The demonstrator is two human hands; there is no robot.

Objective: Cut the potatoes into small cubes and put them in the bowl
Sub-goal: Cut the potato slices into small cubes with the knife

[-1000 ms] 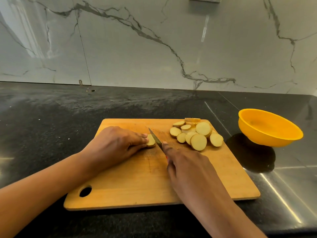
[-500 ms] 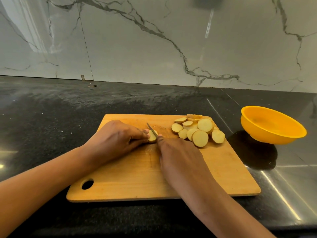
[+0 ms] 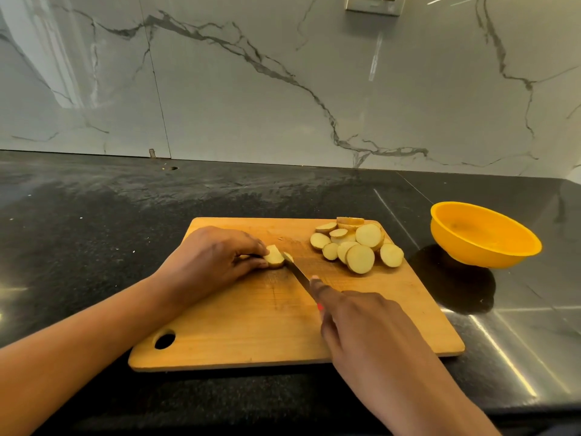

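A black polished stone surface [image 3: 94,231] runs below a grey-veined marble backsplash [image 3: 283,89], and a wooden cutting board [image 3: 251,325] lies on it at the near edge. Over the board's middle rear area, the left hand [image 3: 213,262] holds a potato stub [image 3: 274,257]. Its grip is narrow, with fingertips and thumb pinched on the stub. The right hand [image 3: 367,328], over the board's near right part, has its grip closed round a knife [image 3: 298,273], forefinger laid along the back of the blade. The handle is hidden apart from a small red patch. The blade tip sits at the stub's right face, with one thin slice [image 3: 288,256] leaning just beside it. A pile of round potato slices [image 3: 358,247] occupies the board's far right corner, some overlapping. A yellow bowl [image 3: 465,251] stands on the surface to the right of the board, apart from it; no potato shows inside it. Assessment of progress: slicing into rounds appears nearly complete, since only the stub is uncut. No cubes are visible anywhere. Remaining work, as judged from this state: finish the stub, cut the rounds into strips, cross-cut the strips into small cubes, then transfer all cubes to the bowl. The task is therefore judged to be in its early-to-middle stage, with the transfer step not yet begun.
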